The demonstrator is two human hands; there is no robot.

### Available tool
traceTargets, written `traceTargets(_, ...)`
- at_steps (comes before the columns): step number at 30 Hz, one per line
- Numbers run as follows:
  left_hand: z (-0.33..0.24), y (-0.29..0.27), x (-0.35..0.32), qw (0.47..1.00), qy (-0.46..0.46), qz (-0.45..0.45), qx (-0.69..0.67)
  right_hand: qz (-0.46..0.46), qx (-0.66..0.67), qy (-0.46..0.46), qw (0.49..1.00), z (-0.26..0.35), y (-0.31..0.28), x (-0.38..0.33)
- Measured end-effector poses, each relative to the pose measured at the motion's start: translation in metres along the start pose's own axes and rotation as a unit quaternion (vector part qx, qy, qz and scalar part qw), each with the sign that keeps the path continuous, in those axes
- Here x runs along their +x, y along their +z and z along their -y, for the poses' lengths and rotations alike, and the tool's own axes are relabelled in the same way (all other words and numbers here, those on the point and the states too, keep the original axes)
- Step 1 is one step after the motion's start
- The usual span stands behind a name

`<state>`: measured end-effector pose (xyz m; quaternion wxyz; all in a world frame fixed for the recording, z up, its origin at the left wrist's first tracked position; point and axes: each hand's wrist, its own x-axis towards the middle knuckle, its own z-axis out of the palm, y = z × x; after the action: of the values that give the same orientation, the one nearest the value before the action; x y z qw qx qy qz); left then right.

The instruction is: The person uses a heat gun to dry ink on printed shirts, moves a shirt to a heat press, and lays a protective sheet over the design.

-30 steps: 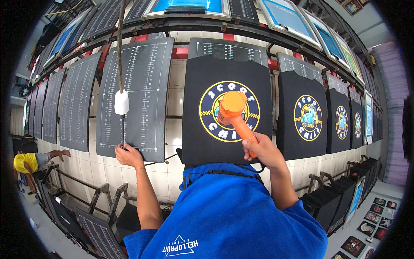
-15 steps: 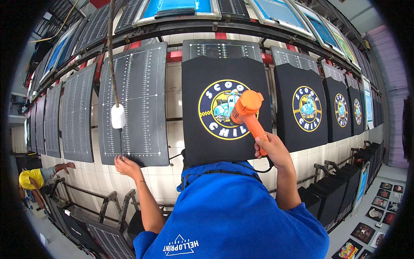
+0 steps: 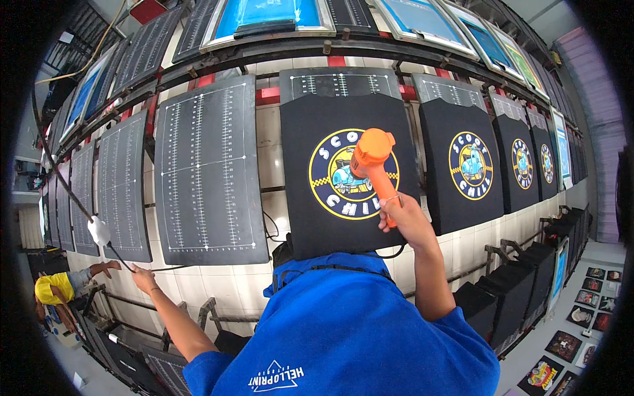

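In my right hand is the handle of an orange blow dryer. Its round head is over a black T-shirt stretched on a printing board, covering part of the round scooter print. My left hand is out at the left, its fingers closed on a dark power cord. Just beyond those fingers, the cord joins a white plug connector, from which a cable rises to the upper left. Part of the cord also runs right, below the bare grey board.
More black shirts with the same print lie on boards to the right. Grey ruled boards continue leftward. Framed screens line the far rail. A person in a yellow top bends at the far left. Metal brackets stand near me.
My left hand has moved left, and the white connector has swung left, off the bare board. The dryer has shifted slightly left and up over the print.
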<state>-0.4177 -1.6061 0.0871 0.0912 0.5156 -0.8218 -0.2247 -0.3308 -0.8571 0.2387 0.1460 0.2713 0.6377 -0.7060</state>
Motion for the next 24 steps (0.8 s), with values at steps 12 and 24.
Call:
traceTargets(12,-0.056,0.086,-0.057,0.960,0.269,-0.037,0.065,-0.002,0.014,0.011,1.000,-0.003,0.004,-0.007)
traceTargets(24,-0.136,0.112,-0.243,0.879,0.470,-0.071,-0.024,-0.013,0.025,-0.030,0.999,0.009,0.021,0.030)
